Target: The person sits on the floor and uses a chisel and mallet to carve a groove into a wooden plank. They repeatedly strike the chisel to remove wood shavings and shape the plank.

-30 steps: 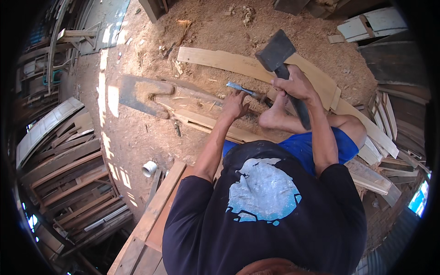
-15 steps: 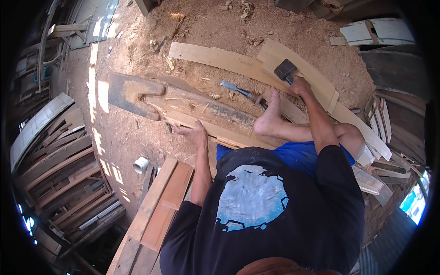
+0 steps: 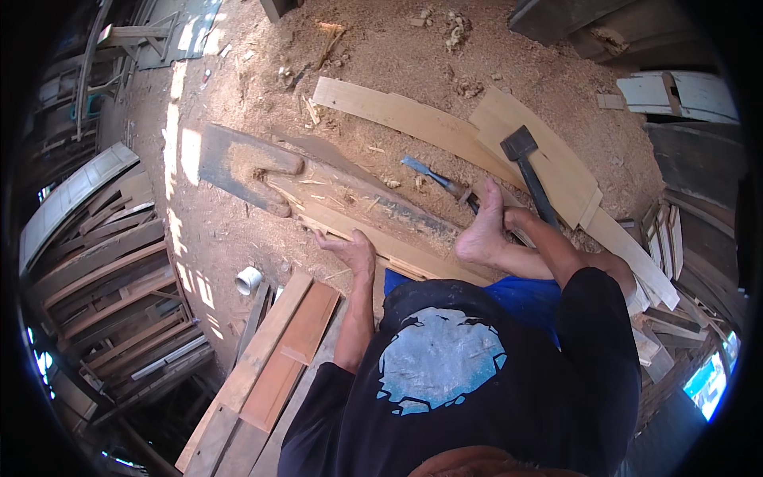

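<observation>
My left hand (image 3: 354, 253) rests at the near edge of a pale wooden piece (image 3: 397, 238), fingers and thumb apart. That piece lies along a dark, thick plank (image 3: 238, 176) with a notched end, strewn with shavings. My right hand (image 3: 518, 219) is down beside my bare foot (image 3: 482, 226), which hides its fingers. A mallet (image 3: 520, 145) with a dark square head and long dark handle lies on light boards, just beyond that hand. Left of the foot is a chisel (image 3: 429, 173) with a blue blade; its handle end reaches toward the foot.
Long light boards (image 3: 413, 115) lie beyond the plank on ground covered in sawdust. Reddish planks (image 3: 298, 326) are beside my left arm, with a white pipe piece (image 3: 248, 280) near them. Stacked timber (image 3: 111, 262) stands at the left, and more wood (image 3: 664, 238) at the right.
My right hand has let go of the mallet, which now lies on the boards, and has moved down beside my foot. My left hand stays by the wooden piece. The view has shifted slightly.
</observation>
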Available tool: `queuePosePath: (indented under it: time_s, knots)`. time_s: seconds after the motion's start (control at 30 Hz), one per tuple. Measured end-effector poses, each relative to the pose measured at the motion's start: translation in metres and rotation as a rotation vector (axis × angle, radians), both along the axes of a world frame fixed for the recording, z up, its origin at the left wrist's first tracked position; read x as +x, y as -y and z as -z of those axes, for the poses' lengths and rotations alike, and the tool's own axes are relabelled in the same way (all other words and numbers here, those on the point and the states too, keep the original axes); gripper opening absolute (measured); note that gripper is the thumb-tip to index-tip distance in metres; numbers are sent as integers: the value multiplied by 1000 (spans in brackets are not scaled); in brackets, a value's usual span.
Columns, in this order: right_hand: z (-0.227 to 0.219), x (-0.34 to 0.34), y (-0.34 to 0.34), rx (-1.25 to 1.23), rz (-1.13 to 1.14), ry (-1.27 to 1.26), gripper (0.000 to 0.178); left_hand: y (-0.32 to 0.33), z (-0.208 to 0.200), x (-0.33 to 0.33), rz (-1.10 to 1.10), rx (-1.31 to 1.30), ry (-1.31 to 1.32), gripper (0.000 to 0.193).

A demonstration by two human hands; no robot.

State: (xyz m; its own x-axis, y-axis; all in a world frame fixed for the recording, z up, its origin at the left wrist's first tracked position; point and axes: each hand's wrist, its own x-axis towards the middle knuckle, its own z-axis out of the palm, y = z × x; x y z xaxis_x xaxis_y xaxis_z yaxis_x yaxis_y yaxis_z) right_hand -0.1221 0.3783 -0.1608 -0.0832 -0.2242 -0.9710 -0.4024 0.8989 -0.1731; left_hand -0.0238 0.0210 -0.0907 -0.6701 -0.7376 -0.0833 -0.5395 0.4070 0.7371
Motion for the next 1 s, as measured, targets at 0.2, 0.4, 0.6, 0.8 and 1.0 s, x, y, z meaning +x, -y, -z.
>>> queuePosePath:
  time_s: [0.2,0.4,0.6,0.8,1.0]
  knots:
    - [14,49,21,28,-258,-22,34,0,-4,-4,25,-65,20,88]
    - [19,55,21,22,-365,-28,34,2,0,1,31,-76,0,90]
    - [10,60,13,4,-410,-50,35,0,1,3,18,-80,15,90]
    - [-15,25,-24,-22,-393,-142,35,-2,-9,-1,24,-65,-6,90]
    - [-76,6,-48,-39,-48,-291,31,-2,-5,-1,11,-89,-27,91]
